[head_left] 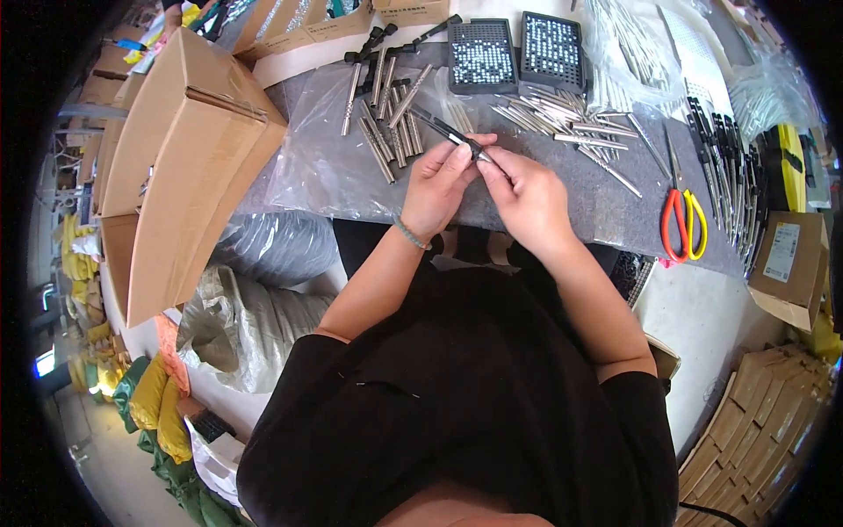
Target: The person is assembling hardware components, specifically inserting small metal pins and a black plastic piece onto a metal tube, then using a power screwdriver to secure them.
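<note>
A slim black-and-silver rod (450, 132) is held between both hands above the front part of the grey work surface, its far end pointing up and left. My left hand (436, 189) pinches it around a black section, thumb on top. Close against it, my right hand (531, 193) has thumb and fingers closed at the rod's near end, which the fingers partly hide. Just beyond my left hand lie several metal tubes (376, 149), some spiral-marked, on clear plastic sheeting (312, 158). More loose metal rods (606, 130) are spread beyond my right hand.
Two black trays (481, 86) of small metal pieces stand at the back. Scissors (680, 224) with red and yellow handles lie right, beside a row of black-and-silver rods (724, 176). An open cardboard box (189, 176) stands left; a smaller box (788, 268) sits at the right edge.
</note>
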Tool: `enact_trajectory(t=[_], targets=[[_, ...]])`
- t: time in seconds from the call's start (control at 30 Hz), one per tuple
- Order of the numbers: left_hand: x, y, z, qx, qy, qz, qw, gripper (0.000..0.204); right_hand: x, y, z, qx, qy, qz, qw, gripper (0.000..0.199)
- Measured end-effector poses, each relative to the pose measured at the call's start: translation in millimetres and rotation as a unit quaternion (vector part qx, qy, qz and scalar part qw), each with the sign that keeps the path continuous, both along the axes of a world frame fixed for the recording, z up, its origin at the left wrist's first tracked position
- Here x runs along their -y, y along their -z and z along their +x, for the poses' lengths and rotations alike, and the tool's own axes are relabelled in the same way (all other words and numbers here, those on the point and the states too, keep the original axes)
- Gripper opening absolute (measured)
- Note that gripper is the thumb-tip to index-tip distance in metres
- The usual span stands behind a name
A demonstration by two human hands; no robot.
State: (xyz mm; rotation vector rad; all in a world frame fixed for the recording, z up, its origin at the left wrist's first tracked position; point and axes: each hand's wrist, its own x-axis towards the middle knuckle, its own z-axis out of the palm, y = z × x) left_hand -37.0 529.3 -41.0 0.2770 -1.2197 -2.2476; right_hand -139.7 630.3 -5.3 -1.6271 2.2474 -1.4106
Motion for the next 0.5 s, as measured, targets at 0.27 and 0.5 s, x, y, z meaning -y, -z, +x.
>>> enact_trajectory(t=[0.27, 0.5], targets=[[-5.0, -4.1, -2.0, -0.003, -0.054, 0.013, 0.998, 0.028, 2.6, -3.0, 10.0, -0.172, 0.071, 0.020, 0.982, 0.021], [-1.2, -1.4, -1.4, -0.012, -0.036, 0.012, 0.999, 0.027, 3.0, -8.1, 5.1, -0.039, -0.002, 0.048, 0.998, 0.018]])
